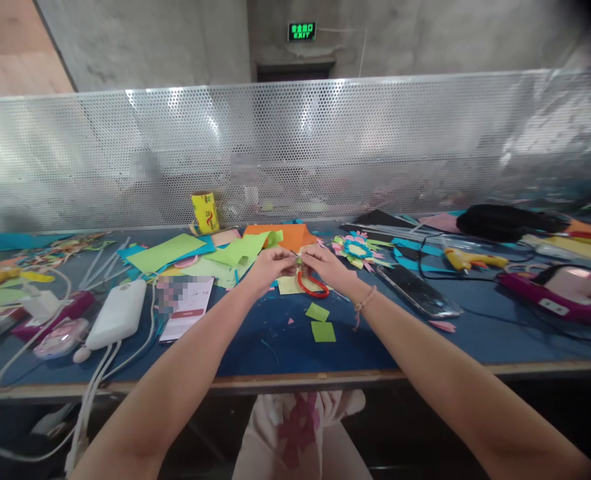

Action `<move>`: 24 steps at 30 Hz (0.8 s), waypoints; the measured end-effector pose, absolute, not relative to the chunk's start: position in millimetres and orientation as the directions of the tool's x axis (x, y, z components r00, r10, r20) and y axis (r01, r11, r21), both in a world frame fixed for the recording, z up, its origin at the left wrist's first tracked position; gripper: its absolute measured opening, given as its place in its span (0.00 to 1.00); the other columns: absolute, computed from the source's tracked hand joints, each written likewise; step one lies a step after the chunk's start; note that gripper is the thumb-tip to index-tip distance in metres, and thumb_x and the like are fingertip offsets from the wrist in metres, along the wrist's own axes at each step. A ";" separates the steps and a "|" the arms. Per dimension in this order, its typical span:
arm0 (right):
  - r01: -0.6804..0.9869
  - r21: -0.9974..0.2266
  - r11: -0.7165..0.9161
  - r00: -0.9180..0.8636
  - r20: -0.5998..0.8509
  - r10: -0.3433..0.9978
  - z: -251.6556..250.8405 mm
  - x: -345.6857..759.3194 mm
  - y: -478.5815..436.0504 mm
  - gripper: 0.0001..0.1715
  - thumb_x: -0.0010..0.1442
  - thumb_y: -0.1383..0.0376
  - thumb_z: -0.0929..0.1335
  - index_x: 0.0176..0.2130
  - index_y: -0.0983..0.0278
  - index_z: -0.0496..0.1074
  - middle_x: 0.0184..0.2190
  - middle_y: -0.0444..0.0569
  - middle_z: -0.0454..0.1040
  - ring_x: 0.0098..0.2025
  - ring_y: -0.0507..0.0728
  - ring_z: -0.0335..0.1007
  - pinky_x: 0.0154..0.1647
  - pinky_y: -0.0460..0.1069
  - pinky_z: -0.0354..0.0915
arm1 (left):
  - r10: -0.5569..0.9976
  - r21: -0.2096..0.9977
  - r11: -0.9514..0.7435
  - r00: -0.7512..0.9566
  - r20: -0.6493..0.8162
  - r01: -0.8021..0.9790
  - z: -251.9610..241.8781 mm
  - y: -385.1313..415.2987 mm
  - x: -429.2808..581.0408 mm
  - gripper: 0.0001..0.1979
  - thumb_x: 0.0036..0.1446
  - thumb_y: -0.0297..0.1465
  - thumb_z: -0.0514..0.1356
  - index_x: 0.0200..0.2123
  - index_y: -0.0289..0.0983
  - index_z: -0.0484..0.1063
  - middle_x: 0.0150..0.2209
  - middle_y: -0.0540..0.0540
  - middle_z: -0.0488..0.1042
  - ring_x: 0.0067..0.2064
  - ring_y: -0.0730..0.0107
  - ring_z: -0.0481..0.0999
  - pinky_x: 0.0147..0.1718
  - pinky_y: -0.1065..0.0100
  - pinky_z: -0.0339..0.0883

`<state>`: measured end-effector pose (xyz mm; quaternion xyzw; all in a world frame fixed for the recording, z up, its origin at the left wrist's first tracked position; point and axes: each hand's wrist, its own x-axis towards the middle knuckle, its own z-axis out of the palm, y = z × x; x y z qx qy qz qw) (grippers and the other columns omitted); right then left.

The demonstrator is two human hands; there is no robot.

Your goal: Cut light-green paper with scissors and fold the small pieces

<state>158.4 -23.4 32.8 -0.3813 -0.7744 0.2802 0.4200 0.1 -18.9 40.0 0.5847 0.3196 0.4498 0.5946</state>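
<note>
My left hand (276, 265) and my right hand (320, 265) meet above the middle of the blue table, fingertips pinched close together. Something small and pale is between them, too small to make out. Just below the fingers is a red looped handle (319, 293), seemingly of scissors; its other end is hidden by the hands. Nearer me lie two small green paper pieces (323, 332). A layered paper flower (358, 248) in blue, pink and green lies to the right of my right hand. Green paper sheets (238, 252) and an orange sheet (285, 235) spread behind my hands.
On the left are a lit phone (188, 310), a white power bank (118, 313) with cables and a yellow box (205, 212). To the right lie a dark phone (420, 291), a yellow glue gun (475, 259) and a magenta case (555, 297). A perforated metal screen (295, 147) stands behind.
</note>
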 end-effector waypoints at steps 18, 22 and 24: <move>0.424 -0.663 0.617 -0.329 0.522 0.787 43.3 157.3 -34.3 0.05 0.53 0.67 0.60 0.25 0.63 0.58 0.20 0.40 0.60 0.23 0.49 0.57 0.25 0.46 0.54 | 0.938 0.954 -0.118 0.285 0.198 -0.274 44.3 -24.6 2.5 0.06 0.42 0.26 0.63 0.25 0.31 0.68 0.23 0.51 0.69 0.28 0.75 0.72 0.35 0.63 0.69; 0.447 -0.634 0.630 -0.329 0.538 0.776 42.4 157.7 -34.5 0.05 0.53 0.67 0.60 0.25 0.63 0.59 0.19 0.41 0.61 0.22 0.49 0.57 0.25 0.46 0.54 | 0.941 0.964 -0.141 0.273 0.201 -0.226 45.3 -26.8 4.3 0.06 0.42 0.26 0.62 0.26 0.32 0.69 0.23 0.51 0.69 0.26 0.78 0.70 0.34 0.65 0.69; 0.432 -0.642 0.634 -0.337 0.537 0.774 42.5 158.3 -35.1 0.05 0.53 0.67 0.60 0.26 0.63 0.60 0.19 0.41 0.61 0.23 0.49 0.58 0.25 0.46 0.54 | 0.942 0.964 -0.154 0.263 0.209 -0.217 45.1 -26.7 4.7 0.07 0.42 0.27 0.63 0.27 0.32 0.69 0.23 0.51 0.70 0.26 0.78 0.70 0.34 0.65 0.69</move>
